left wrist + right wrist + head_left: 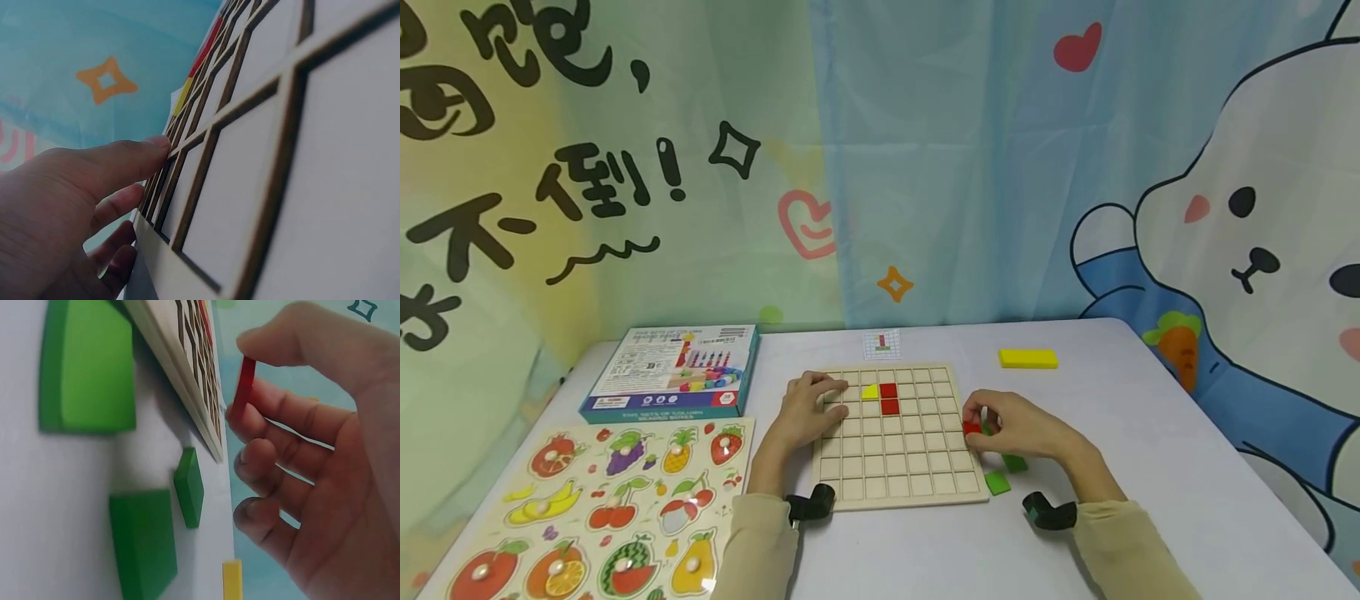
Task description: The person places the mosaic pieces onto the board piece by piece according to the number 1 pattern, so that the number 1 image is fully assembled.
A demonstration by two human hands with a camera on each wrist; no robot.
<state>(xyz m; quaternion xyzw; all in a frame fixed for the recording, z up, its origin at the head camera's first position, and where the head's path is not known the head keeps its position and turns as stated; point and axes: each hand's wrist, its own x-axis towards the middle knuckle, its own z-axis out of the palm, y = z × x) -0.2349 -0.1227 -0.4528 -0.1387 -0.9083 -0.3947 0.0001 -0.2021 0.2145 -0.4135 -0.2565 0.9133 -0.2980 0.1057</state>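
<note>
One small red square tile (244,387) is pinched between the thumb and fingertips of the right hand (1018,423), whose remaining fingers curl loosely toward the palm; the tile is held just beside the right edge of a flat, pale wooden board (910,492) divided by raised strips into square cells. On the opposite side, the left hand (805,408) touches the board's left edge, its thumb and index finger apart, the thumb tip at the rim strip and the other fingers slightly bent beside the edge. Seated in cells toward the far side of the board are a small yellow square tile (870,392) and two red square tiles (888,391): the yellow lies directly left of the farther red, and the second red sits directly on the near side of that one. Three green square tiles (997,482) lie on the white tabletop (1150,467) near the right hand, one of them partly hidden by it in the head view. Beyond the board lies a small white card (882,344) printed with a grid and a red and green figure, and to its right a plain yellow rectangular block (1028,358). At the left are a blue-edged printed cardboard box (670,400) and, nearer, a pale fruit-picture puzzle board (587,454).
</note>
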